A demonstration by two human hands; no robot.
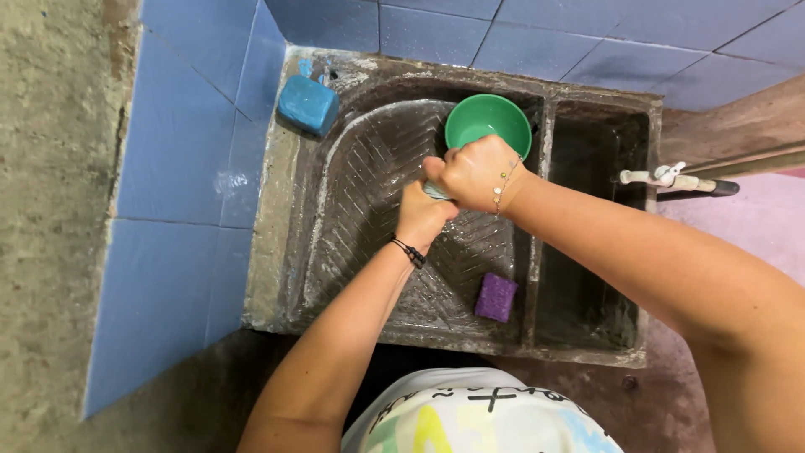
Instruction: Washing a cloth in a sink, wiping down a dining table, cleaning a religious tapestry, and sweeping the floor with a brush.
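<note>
Both my hands meet over the ribbed scrubbing slab of a grey concrete wash sink (352, 210). My left hand (422, 216) and my right hand (476, 172) are closed together on a small pale light-blue item (436, 193), mostly hidden by my fingers. A green plastic bowl (488, 124) sits just beyond my hands at the far end of the slab. A purple sponge (496, 297) lies on the slab near the front edge, right of my left forearm.
A blue soap block (308, 105) rests on the sink's far left corner. A deep basin (587, 252) is on the right, with a white tap (667, 176) above its right rim. Blue tiles cover the walls.
</note>
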